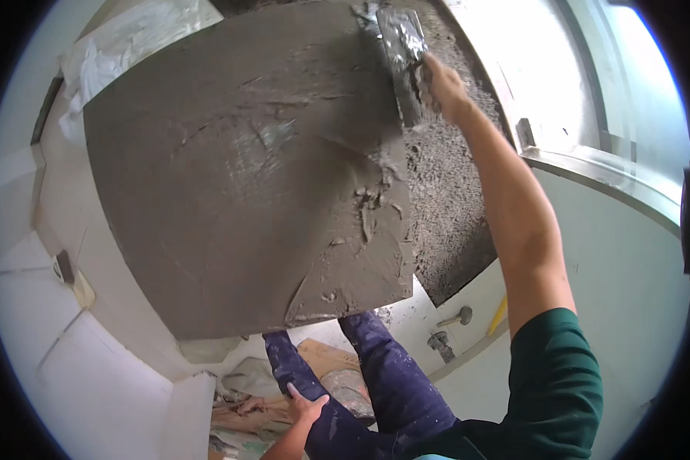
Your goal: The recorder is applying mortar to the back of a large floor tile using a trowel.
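My right hand [446,90] is closed on the handle of a flat steel trowel [401,34], its arm stretched far forward. The trowel's shiny, mortar-smeared blade is at the far right edge of a large slab [207,192] coated in wet grey mortar. Ridges and clumps of mortar stand along the slab's right and near sides, while its left side is smoother. Beside the slab on the right is a rough, grainy mortar bed [452,192]. My left hand [307,406] rests on my left thigh, holding nothing, with thumb and fingers apart.
A mallet [464,315] and a yellow-handled tool [499,316] lie near right. Crumpled white plastic sheeting [142,31] is at the far left. A pale wall with a window frame [606,165] rises on the right. Between my legs and to their left are boards [326,357] and debris.
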### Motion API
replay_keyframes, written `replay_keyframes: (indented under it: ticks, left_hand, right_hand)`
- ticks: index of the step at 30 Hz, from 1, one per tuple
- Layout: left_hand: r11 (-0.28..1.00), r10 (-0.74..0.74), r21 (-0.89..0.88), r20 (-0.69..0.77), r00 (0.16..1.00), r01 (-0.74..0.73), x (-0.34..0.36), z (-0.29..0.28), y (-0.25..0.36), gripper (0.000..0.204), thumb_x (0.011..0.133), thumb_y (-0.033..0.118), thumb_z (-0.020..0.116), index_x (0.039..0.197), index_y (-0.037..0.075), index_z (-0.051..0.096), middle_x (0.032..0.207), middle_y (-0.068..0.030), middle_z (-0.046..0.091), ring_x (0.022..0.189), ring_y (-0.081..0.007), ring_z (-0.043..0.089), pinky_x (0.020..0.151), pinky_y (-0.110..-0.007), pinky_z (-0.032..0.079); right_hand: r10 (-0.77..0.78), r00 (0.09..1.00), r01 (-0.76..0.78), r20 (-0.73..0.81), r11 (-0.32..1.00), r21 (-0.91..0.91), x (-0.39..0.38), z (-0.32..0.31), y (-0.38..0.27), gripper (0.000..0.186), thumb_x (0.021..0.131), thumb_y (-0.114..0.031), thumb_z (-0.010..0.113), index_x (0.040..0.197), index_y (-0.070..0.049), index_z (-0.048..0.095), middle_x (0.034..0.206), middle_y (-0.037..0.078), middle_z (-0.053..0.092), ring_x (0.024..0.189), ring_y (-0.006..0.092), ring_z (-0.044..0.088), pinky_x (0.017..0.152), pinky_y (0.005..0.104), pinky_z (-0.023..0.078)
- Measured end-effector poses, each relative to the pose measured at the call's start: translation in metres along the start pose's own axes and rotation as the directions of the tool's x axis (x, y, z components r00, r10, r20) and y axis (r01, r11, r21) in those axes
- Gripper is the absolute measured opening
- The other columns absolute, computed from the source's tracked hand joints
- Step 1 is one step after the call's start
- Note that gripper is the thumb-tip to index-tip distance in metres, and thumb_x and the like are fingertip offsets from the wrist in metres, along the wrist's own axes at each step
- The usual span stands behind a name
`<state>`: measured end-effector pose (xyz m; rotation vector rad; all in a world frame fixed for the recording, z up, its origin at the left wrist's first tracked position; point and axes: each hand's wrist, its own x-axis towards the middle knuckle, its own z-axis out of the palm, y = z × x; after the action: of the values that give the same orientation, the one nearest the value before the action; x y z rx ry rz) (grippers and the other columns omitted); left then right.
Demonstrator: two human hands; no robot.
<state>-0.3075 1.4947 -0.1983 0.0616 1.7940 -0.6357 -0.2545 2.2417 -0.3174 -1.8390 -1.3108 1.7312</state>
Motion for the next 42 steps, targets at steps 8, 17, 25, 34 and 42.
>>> replay_keyframes:
  ticks: [8, 17, 25, 34, 42]
  left_hand:
    - [0.999, 0.044, -0.022, -0.032, 0.999, -0.045, 0.004, -0.001, -0.01, 0.127, 0.063, 0.058, 0.085, 0.158, 0.015, 0.012, 0.151, -0.0287, 0.035, 0.127, -0.0432, 0.053, 0.103, -0.052, 0.046]
    - [0.998, 0.058, 0.009, 0.019, 0.998, -0.059, 0.009, -0.028, 0.001, 0.127, 0.063, 0.055, 0.086, 0.158, 0.014, 0.011, 0.152, -0.0295, 0.033, 0.125, -0.0428, 0.054, 0.103, -0.05, 0.048]
    - [0.996, 0.095, -0.005, -0.004, 0.996, -0.095, 0.011, -0.04, -0.02, 0.126, 0.062, 0.052, 0.087, 0.157, 0.011, 0.015, 0.149, -0.0307, 0.035, 0.127, -0.0439, 0.051, 0.102, -0.049, 0.047]
    - [0.99, 0.131, 0.056, -0.002, 0.991, -0.131, 0.022, -0.034, -0.023, 0.125, 0.064, 0.053, 0.086, 0.157, 0.012, 0.013, 0.147, -0.0308, 0.037, 0.122, -0.045, 0.055, 0.101, -0.05, 0.048]
    - [0.99, 0.133, 0.043, -0.034, 0.991, -0.131, 0.025, -0.041, -0.032, 0.124, 0.065, 0.054, 0.085, 0.157, 0.014, 0.013, 0.149, -0.0284, 0.036, 0.12, -0.044, 0.057, 0.098, -0.051, 0.05]
  right_hand:
    - [0.166, 0.883, -0.231, 0.439, 0.968, 0.099, -0.006, 0.092, 0.006, 0.043, 0.094, -0.054, 0.055, 0.09, -0.012, 0.059, 0.071, 0.001, 0.057, 0.052, 0.0119, 0.048, 0.046, 0.029, 0.04]
    - [0.209, 0.531, 0.469, 0.822, 0.735, -0.49, -0.176, 0.193, 0.136, 0.064, 0.1, -0.059, 0.044, 0.119, -0.001, 0.063, 0.101, 0.019, 0.07, 0.087, 0.0316, 0.067, 0.077, 0.0468, 0.054]
    - [-0.026, 0.963, 0.145, 0.268, 0.89, -0.433, -0.232, 0.063, 0.161, 0.032, 0.099, -0.03, 0.051, 0.091, -0.001, 0.063, 0.075, 0.012, 0.062, 0.067, 0.0262, 0.061, 0.06, 0.0386, 0.051]
    - [0.225, 0.877, -0.022, 0.425, 0.902, -0.432, -0.176, 0.092, 0.138, 0.04, 0.102, -0.045, 0.047, 0.087, -0.01, 0.059, 0.067, 0.0, 0.052, 0.052, 0.0136, 0.05, 0.044, 0.0308, 0.038]
    - [0.055, 0.746, 0.607, 0.664, 0.356, -0.711, -0.331, 0.138, 0.219, 0.045, 0.093, -0.051, 0.053, 0.091, -0.009, 0.07, 0.075, 0.02, 0.069, 0.072, 0.0396, 0.069, 0.068, 0.0477, 0.056]
